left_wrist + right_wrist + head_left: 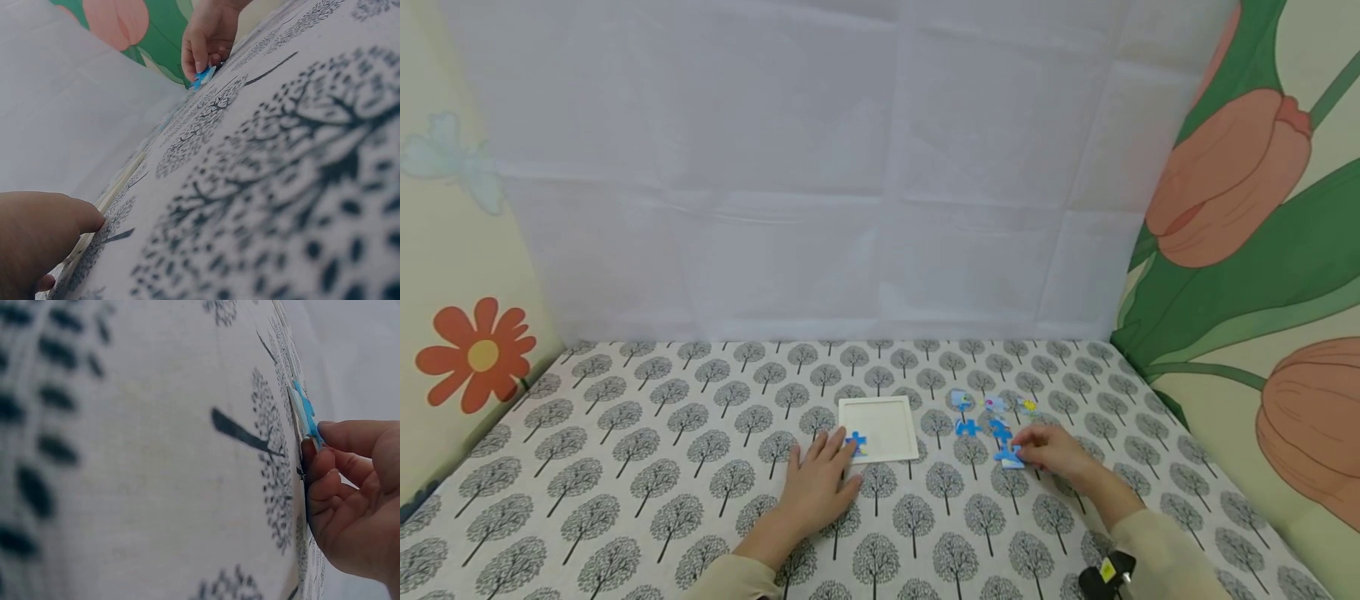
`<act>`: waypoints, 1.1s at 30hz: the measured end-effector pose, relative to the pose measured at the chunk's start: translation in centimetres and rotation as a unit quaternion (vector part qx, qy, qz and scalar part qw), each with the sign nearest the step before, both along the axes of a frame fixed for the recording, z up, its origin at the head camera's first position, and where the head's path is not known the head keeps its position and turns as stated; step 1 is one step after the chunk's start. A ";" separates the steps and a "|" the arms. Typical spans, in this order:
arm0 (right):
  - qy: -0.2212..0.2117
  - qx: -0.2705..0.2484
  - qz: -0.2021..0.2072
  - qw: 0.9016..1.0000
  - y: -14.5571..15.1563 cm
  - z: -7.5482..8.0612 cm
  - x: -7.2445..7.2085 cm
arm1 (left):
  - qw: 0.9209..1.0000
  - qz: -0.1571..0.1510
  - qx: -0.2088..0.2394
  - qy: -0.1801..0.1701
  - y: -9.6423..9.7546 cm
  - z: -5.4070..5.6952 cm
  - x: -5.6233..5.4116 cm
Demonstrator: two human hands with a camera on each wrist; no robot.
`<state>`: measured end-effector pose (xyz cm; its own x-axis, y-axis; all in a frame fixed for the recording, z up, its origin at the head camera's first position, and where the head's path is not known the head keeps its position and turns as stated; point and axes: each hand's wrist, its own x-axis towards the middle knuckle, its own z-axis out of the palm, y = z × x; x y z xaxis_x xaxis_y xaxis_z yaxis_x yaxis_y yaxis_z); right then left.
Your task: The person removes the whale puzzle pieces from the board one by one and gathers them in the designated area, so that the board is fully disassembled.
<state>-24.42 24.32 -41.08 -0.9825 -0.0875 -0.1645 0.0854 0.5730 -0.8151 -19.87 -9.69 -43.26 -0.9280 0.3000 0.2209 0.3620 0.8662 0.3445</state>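
Observation:
My right hand (pixel 1054 450) pinches a blue and white jigsaw piece (pixel 1011 457) between thumb and fingers; the right wrist view shows this jigsaw piece (pixel 304 412) tilted at the cloth. Spread out and relaxed, my left hand (pixel 820 486) lies at the lower left of a cream puzzle frame (pixel 914 429), fingertips at its edge. One blue puzzle piece (pixel 856 442) sits in that frame's lower left corner, beside those fingertips. Several loose pieces, among them a blue one (pixel 967 427) and one with a yellow flower (pixel 1029 406), lie just beyond my right hand.
A cloth (pixel 700 492) printed with dark trees covers the table. Behind it hangs a white sheet (pixel 775 183). Painted walls with flowers (pixel 1232 183) stand on both sides. A small black device (pixel 1107 577) is by my right sleeve.

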 end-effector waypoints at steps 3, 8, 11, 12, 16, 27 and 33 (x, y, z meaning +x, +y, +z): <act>-0.009 0.008 -0.020 1.000 -0.1 0.0 0.0 | 1.000 -0.001 -0.001 0.001 0.1 0.0 0.0; -0.010 0.010 -0.031 0.999 -0.1 -0.1 0.1 | 1.000 -0.002 -0.004 0.002 0.1 0.0 0.0; -0.009 0.002 -0.029 1.000 0.0 -0.1 0.1 | 1.000 -0.003 -0.004 0.002 0.1 0.1 0.0; -0.010 -0.001 -0.029 1.000 0.0 -0.1 0.1 | 1.000 -0.003 -0.004 0.002 0.0 0.1 0.0; -0.010 -0.020 -0.020 1.000 0.2 0.0 0.1 | 1.000 -0.002 -0.001 -0.006 0.1 0.3 0.0; -0.024 -0.097 0.025 0.995 1.4 0.0 -0.1 | 1.000 -0.003 0.001 -0.021 0.2 0.5 0.1; -0.017 -0.109 0.049 0.993 1.3 0.6 -0.3 | 1.000 0.000 0.000 -0.017 0.1 0.4 0.1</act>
<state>-24.71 25.62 -40.47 -0.9616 -0.2194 -0.1647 0.0681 0.3906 -0.9181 -19.81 -9.58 -42.86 -0.9351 0.2997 0.1889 0.3497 0.8666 0.3560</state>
